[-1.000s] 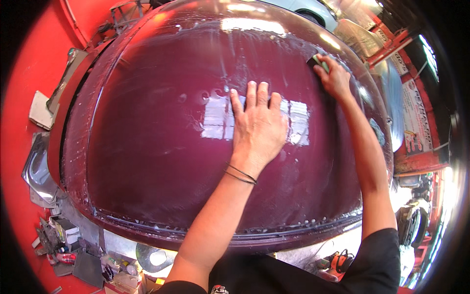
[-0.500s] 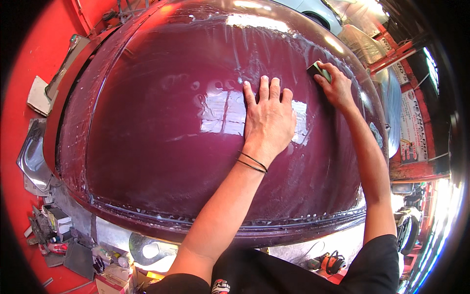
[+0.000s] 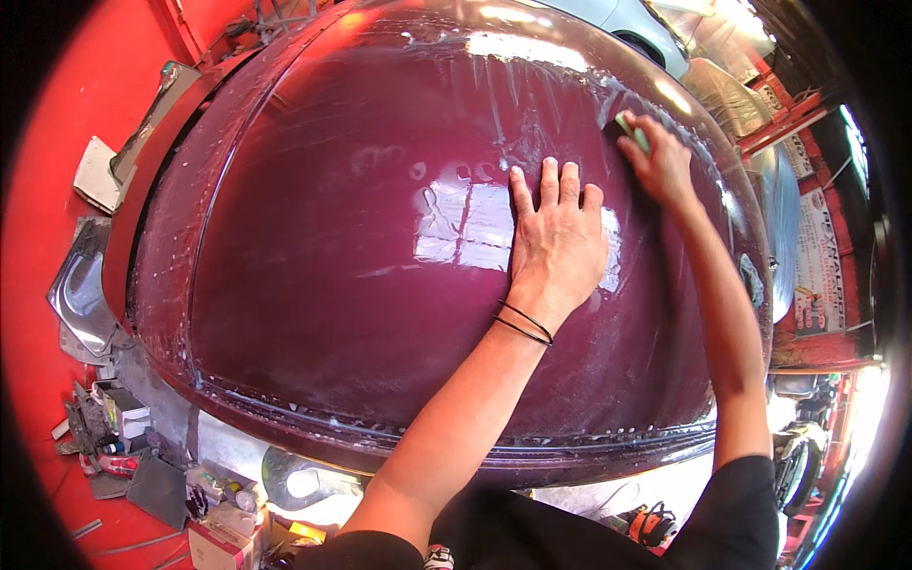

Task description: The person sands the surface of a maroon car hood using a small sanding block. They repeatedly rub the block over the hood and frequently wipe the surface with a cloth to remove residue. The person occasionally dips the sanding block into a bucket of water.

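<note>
A broad, curved maroon car panel (image 3: 313, 275), wet and glossy with whitish streaks and droplets, fills the middle of the view. My left hand (image 3: 560, 237) lies flat on it with the fingers spread, holding nothing. Two thin dark bands (image 3: 524, 321) circle that wrist. Farther right, my right hand (image 3: 662, 169) grips a small dark-and-green sanding block (image 3: 638, 139) close to the panel's far right part. The block's underside is hidden, and its dark part is blurred.
Along the near edge of the panel runs a wet trim groove (image 3: 361, 427). Boxes (image 3: 223, 546) and assorted items lie on the red floor (image 3: 57, 285) at lower left. An orange-and-black tool (image 3: 652, 524) sits below the near edge. Another light-coloured car (image 3: 617, 24) stands beyond.
The whole scene has shifted rightward in the view. Relative to the panel, my right hand and the block have slid slightly left and away from me. My left hand stays flat.
</note>
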